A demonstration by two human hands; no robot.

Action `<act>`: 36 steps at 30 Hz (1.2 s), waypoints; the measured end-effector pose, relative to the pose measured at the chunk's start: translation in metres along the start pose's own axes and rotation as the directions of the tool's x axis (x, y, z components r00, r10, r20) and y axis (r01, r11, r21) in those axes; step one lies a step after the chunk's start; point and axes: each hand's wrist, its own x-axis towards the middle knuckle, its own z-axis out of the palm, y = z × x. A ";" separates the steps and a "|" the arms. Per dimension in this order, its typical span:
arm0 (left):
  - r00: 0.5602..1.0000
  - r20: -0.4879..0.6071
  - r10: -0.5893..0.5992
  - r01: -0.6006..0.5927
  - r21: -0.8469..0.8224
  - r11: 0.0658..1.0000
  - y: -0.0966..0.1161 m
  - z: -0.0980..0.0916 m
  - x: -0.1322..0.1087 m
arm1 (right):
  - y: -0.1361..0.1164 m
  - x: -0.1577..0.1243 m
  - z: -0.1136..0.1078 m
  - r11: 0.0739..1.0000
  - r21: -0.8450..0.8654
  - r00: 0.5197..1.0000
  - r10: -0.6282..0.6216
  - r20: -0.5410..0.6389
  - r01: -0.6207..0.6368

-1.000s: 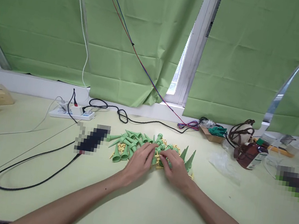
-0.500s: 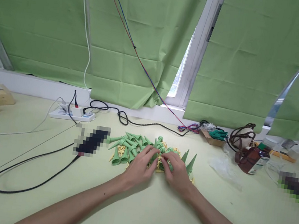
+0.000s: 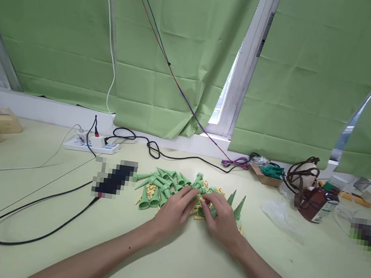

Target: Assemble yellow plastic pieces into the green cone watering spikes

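Through my head view, the right hand's [image 3: 223, 217] thumb and fingers nearly meet on a small yellow piece [image 3: 201, 198]; the left hand's [image 3: 173, 208] fingers curl close, their hold I can't tell. Green cones [image 3: 165, 188] lie heaped around both on the counter [image 3: 184, 270]. Farther right, a cardboard box [image 3: 269, 181] holds a green bundle [image 3: 272, 171]; the brown bottle's [image 3: 314, 204] contents I can't make out.

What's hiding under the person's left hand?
Green cones and small yellow pieces peek out beside the left hand. Whatever is right under its palm is covered, so I can't tell.
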 end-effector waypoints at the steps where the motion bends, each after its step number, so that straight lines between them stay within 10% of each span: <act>1: 1.000 -0.002 0.010 -0.010 0.013 1.000 -0.001 0.000 0.000 | 0.000 0.000 0.000 1.000 -0.002 1.000 -0.002 -0.002 0.002; 36: 0.873 -0.226 0.432 -0.369 0.273 0.888 -0.011 -0.002 0.001 | 0.005 -0.003 0.003 0.998 0.047 0.999 -0.038 0.013 0.037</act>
